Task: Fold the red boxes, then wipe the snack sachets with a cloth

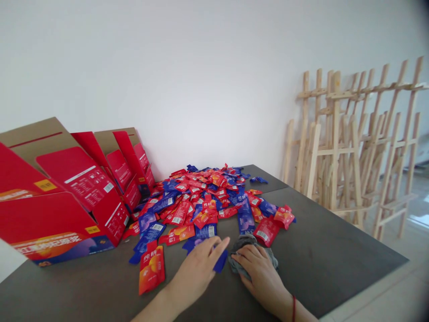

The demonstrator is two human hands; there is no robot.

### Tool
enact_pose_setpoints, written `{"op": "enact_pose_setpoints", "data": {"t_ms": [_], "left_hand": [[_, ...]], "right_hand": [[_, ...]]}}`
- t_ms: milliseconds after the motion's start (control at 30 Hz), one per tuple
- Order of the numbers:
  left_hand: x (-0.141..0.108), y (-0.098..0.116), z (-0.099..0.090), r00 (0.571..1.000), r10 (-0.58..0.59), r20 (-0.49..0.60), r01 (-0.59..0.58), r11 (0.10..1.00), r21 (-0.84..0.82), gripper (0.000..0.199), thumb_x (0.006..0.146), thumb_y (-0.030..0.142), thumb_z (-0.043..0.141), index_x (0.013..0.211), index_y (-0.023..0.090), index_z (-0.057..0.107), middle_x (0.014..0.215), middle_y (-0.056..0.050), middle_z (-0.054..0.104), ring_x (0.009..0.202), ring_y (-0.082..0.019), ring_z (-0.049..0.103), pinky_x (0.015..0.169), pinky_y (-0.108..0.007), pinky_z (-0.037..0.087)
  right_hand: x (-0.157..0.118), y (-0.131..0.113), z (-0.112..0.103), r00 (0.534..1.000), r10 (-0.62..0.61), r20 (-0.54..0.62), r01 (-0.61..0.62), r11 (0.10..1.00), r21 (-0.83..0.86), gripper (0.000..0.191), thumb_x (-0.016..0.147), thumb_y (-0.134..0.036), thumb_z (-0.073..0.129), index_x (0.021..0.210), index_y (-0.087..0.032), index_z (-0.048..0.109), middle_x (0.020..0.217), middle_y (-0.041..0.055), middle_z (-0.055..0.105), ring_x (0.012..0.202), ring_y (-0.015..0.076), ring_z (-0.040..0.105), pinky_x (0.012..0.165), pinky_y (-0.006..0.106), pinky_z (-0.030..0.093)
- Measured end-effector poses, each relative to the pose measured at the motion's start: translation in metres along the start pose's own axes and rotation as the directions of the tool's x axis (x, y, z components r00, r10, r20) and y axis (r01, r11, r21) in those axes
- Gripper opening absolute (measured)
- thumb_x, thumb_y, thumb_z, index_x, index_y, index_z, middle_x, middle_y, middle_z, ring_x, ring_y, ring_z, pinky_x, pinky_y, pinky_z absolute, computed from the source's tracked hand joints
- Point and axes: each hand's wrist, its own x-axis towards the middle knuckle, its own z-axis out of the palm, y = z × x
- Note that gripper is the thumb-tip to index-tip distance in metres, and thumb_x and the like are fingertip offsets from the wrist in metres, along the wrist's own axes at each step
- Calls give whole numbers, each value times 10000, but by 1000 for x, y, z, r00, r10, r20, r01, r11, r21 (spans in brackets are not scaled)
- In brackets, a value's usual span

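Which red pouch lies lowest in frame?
The red pouch with orange print, just left of the left hand; all other red pouches lie higher.

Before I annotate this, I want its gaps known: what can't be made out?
In the head view:
Middle of the crumpled grey cloth: under the right hand.
Part of a glossy blue packet: behind the left hand.
Heap of glossy red and blue packets: lower ones beneath upper ones.
Nearest red cardboard box: interior behind its walls, left end cut off by picture edge.

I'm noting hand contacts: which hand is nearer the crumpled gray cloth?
Right: the right hand is on the gray cloth; the left hand is left of it, apart.
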Motion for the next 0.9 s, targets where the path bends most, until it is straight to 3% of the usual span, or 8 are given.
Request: {"op": "enact_pose_setpoints", "data": {"t_ms": [67, 133, 233, 367, 467, 533, 667, 900], "left_hand": [[-12, -3, 10, 999, -12, 51, 15, 999, -50, 776, 719, 141, 659, 1417, 294, 357, 1384, -92, 491, 1283, -277, 465, 1062, -491, 413], [-25, -12, 17, 997, -73, 19, 74, 995, -70, 708, 706, 238, 710, 1358, 259, 436, 1364, -116, 519, 1273, -310, 474, 1063, -538, 399], [-37, -26, 18, 989, -142, -35, 140, 988, -58, 592, 740, 180, 661, 1303, 250, 493, 1345, -116, 551, 1255, -298, 497, 1071, -546, 383], [-33, -20, 19, 979, -206, -13, 205, 978, -39, 416, 774, 194, 650, 1184, 215, 585, 1182, -92, 643, 1104, -259, 587, 978, -461, 466], [-29, -7, 23, 980, -198, -12, 199, 980, 22, 243, 764, 194, 673, 1005, 188, 649, 988, -60, 684, 954, -241, 620, 906, -432, 496], [-30, -3, 25, 988, -151, -12, 152, 987, 57, 159, 771, 192, 676, 930, 186, 667, 931, -47, 693, 928, -229, 628, 965, -456, 468], [-36, -7, 24, 998, -57, -16, 58, 994, 87, 235, 810, 223, 667, 1046, 228, 668, 1049, -35, 713, 1010, -227, 641, 1087, -529, 373], [-33, -11, 24, 999, -5, -35, 11, 985, 172, 237, 825, 190, 635, 1057, 227, 666, 1050, -40, 719, 1035, -232, 657, 1053, -512, 441]], "right_hand": [[0, 3, 0, 1000, 5, 11, -5, 1000, 2, 373, 846, -184, 574, 1200, -297, 613, 1208, 7, 636, 1149, 206, 506, 1018, 371, 332], [0, 6, -1, 1000, 26, 9, -26, 1000, 9, 365, 849, -189, 571, 1194, -299, 617, 1220, 6, 631, 1156, 206, 503, 1014, 364, 342], [5, 3, -8, 992, 110, -63, -109, 994, 21, 355, 867, -176, 541, 1199, -274, 618, 1208, 29, 634, 1139, 212, 512, 991, 357, 367], [19, -31, -11, 988, 101, -117, -98, 995, 32, 338, 910, -233, 504, 1234, -271, 593, 1204, 50, 627, 1125, 230, 509, 957, 371, 383], [30, -63, 4, 1000, -14, -6, 14, 999, -34, 371, 907, -327, 532, 1266, -238, 567, 1216, 71, 621, 1119, 255, 507, 959, 409, 379], [34, -73, 18, 997, -46, 65, 54, 990, -131, 434, 907, -337, 523, 1305, -164, 531, 1214, 120, 618, 1110, 285, 505, 969, 462, 365], [30, -54, 26, 993, -70, 92, 85, 980, -179, 348, 905, -320, 534, 1221, -184, 587, 1174, 91, 641, 1111, 270, 502, 965, 451, 363], [14, -5, -9, 996, 85, 5, -84, 989, -122, 234, 904, -245, 530, 1096, -223, 663, 1104, 49, 678, 1085, 245, 534, 937, 384, 381]]}}
